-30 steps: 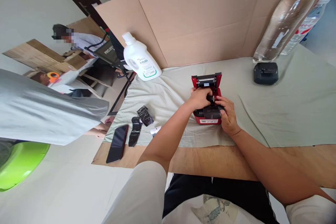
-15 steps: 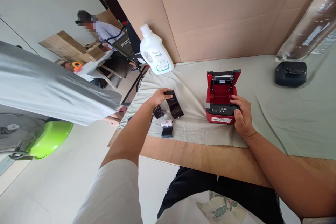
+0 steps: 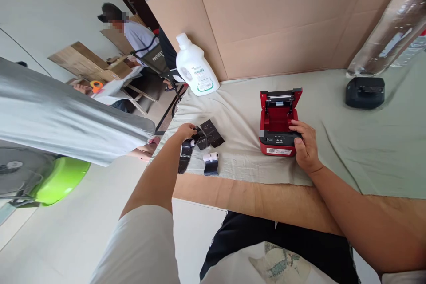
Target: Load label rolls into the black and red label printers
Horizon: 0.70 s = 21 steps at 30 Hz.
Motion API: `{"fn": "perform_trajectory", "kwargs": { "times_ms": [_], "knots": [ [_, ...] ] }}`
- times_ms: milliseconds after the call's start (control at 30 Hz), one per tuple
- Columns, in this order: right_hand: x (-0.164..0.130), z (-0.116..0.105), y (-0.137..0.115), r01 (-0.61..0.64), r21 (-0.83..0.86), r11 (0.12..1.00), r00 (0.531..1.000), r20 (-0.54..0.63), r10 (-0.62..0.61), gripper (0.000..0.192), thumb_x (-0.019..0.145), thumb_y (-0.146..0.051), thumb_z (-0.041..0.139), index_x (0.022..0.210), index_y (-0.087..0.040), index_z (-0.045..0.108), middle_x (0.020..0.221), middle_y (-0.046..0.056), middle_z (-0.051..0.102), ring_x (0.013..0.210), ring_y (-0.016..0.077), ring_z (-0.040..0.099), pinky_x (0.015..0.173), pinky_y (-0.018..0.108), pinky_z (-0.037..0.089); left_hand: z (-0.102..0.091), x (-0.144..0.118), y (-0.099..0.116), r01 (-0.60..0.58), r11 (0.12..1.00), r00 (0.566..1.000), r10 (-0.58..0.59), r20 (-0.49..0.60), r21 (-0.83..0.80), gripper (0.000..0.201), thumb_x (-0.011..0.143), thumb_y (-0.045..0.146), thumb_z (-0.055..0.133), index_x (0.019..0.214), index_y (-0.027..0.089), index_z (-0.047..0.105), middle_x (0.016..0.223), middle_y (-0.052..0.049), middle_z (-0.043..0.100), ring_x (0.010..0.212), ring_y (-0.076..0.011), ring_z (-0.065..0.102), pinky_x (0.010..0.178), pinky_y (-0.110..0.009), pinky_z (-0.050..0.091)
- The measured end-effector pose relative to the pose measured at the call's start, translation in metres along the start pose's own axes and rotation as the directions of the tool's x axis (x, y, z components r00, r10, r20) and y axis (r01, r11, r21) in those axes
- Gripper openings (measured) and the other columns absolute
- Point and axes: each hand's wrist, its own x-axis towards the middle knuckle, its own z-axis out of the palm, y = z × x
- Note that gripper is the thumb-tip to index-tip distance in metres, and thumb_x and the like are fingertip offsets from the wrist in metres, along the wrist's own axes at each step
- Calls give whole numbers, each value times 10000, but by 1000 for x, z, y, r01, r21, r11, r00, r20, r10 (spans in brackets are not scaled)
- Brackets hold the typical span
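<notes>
A small red printer (image 3: 278,120) with its lid open and an empty paper bay sits on the pale cloth (image 3: 366,142). My right hand (image 3: 304,147) grips its front right corner. My left hand (image 3: 185,132) reaches to the left edge of the cloth, fingers closed on the end of a black paper strip (image 3: 209,133) lying among other curled black strips (image 3: 184,161). A small white paper roll (image 3: 211,157) with a black tail lies just in front of them.
A white detergent bottle (image 3: 196,71) stands at the back left, before a cardboard wall (image 3: 282,22). A black device (image 3: 364,92) and a large clear bottle (image 3: 391,31) are at the far right. Someone's grey sleeve (image 3: 66,115) reaches in from the left; another person sits farther back.
My left hand lifted a black roll out of the red printer, carried it left and lowered it onto the strips by the cloth's edge. My right hand stayed on the printer.
</notes>
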Motion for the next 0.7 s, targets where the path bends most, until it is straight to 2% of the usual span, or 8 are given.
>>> {"fn": "perform_trajectory", "kwargs": {
  "times_ms": [167, 233, 267, 333, 433, 500, 600, 700],
  "knots": [
    [-1, -1, 0, -15, -10, 1000, 1000, 15, 15, 310, 978, -380, 400, 1151, -238, 614, 1281, 102, 635, 1228, 285, 556, 1054, 539, 410, -17, -11, 27, -59, 996, 998, 59, 1, 71, 345, 491, 195, 755, 811, 190, 628, 624, 1, 606, 672, -230, 632, 571, -279, 447],
    [0, -1, -1, -22, -13, 1000, 999, 24, 22, 302, 978, -375, 404, 1151, -239, 610, 1279, 103, 636, 1227, 281, 555, 1055, 539, 410, -32, -32, 49, -166, 986, 980, 167, 110, -19, 381, 470, 286, 812, 799, 192, 645, 690, -30, 644, 728, -255, 650, 605, -301, 475],
    [0, -2, -2, -26, -14, 1000, 999, 28, 26, 297, 978, -374, 407, 1150, -239, 608, 1278, 104, 636, 1227, 281, 555, 1054, 540, 410, -40, -48, 63, -236, 963, 936, 262, 234, -130, 418, 466, 354, 837, 811, 194, 665, 732, -47, 667, 741, -263, 659, 621, -317, 491],
    [1, -2, -4, -37, -17, 999, 999, 34, 37, 292, 978, -377, 409, 1144, -240, 606, 1278, 106, 636, 1231, 284, 554, 1055, 543, 411, -50, -86, 93, -312, 862, 738, 485, 469, -401, 555, 429, 459, 879, 886, 193, 709, 823, -87, 705, 774, -280, 676, 667, -355, 516],
    [2, -3, -5, -52, -23, 998, 997, 48, 53, 297, 977, -394, 409, 1137, -239, 606, 1284, 109, 630, 1231, 289, 555, 1060, 547, 409, -46, -135, 144, -266, 711, 430, 692, 580, -651, 609, 456, 563, 876, 906, 195, 698, 810, -113, 711, 767, -295, 684, 672, -398, 528],
    [2, -4, -5, -48, -22, 999, 997, 55, 49, 301, 978, -400, 409, 1142, -238, 603, 1290, 111, 625, 1233, 290, 552, 1065, 549, 407, -28, -149, 178, -307, 634, 321, 771, 550, -710, 548, 541, 538, 858, 926, 199, 665, 848, -112, 711, 805, -282, 684, 700, -398, 532],
    [1, -4, -3, -47, -3, 999, 998, 47, 47, 321, 973, -412, 433, 1198, -237, 579, 1297, 117, 617, 1237, 295, 543, 1060, 547, 418, 13, -141, 222, -519, 479, 365, 873, 323, -708, 418, 649, 436, 809, 922, 198, 600, 976, -87, 683, 901, -234, 654, 785, -374, 525],
    [-2, -4, -2, -73, 12, 997, 997, 23, 73, 417, 960, -434, 465, 1319, -226, 509, 1312, 133, 594, 1232, 296, 538, 1045, 531, 448, 51, -122, 254, -733, 491, 451, 869, 203, -472, 312, 705, 333, 747, 921, 192, 571, 974, -63, 665, 899, -215, 633, 828, -368, 508]
  ]
}}
